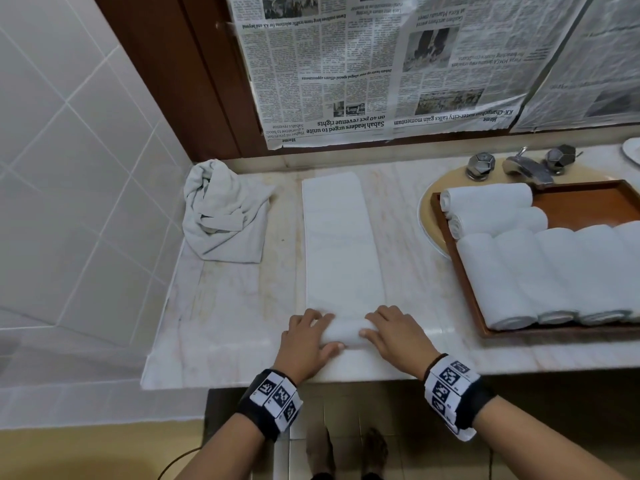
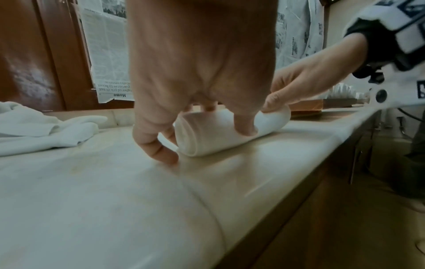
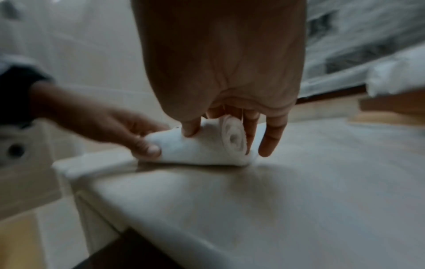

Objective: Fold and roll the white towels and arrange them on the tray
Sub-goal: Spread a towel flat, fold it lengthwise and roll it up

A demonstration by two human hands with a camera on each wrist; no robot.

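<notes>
A white towel [image 1: 341, 244] folded into a long strip lies on the marble counter [image 1: 242, 306], its near end wound into a small roll [image 1: 344, 332]. My left hand [image 1: 308, 341] grips the roll's left end [image 2: 200, 134], thumb on the near side. My right hand [image 1: 394, 332] grips the right end [image 3: 207, 147], where the spiral shows. A wooden tray [image 1: 588, 206] at the right holds several rolled white towels [image 1: 540, 275]. A crumpled white towel [image 1: 223, 213] lies at the back left.
The tray sits over a sink [image 1: 427, 209] with a metal faucet [image 1: 526, 168] behind it. Newspaper [image 1: 381, 64] covers the wall behind. A tiled wall [image 1: 69, 168] bounds the counter on the left. The counter's front edge runs just under my wrists.
</notes>
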